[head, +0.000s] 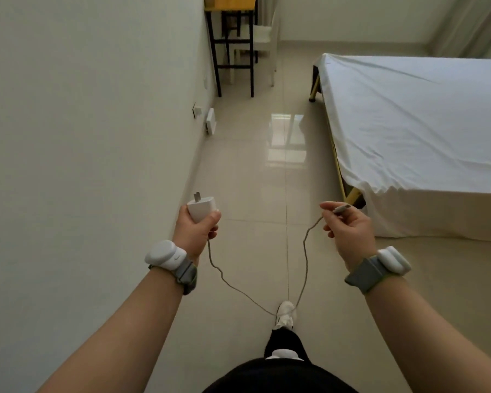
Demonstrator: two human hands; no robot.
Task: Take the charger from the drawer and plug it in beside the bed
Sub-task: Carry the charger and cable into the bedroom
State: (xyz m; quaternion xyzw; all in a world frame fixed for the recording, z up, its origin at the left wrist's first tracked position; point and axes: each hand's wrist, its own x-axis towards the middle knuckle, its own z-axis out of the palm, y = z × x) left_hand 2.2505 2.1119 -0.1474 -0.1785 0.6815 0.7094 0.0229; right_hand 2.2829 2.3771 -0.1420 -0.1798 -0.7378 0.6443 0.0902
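— Pale tiled floor [253,180] ran ahead of our hands, with the wall [82,137] on the left hand's side and the bed [408,123] beyond the right hand. What worried us?
— The cable [305,251]. It sagged between our hands down to our shoe [286,313]; a step could have snagged it and jerked the charger [202,209] loose.
— Where was the charger?
— Clenched in our left hand [194,231], prongs forward, arm stretched out. Our right hand [349,231] pinched the cable's free end [342,207], palm up.
— And the wall socket [196,110]?
— Well ahead of the left hand, low down. Something seemed plugged in already, so we might have found it taken.
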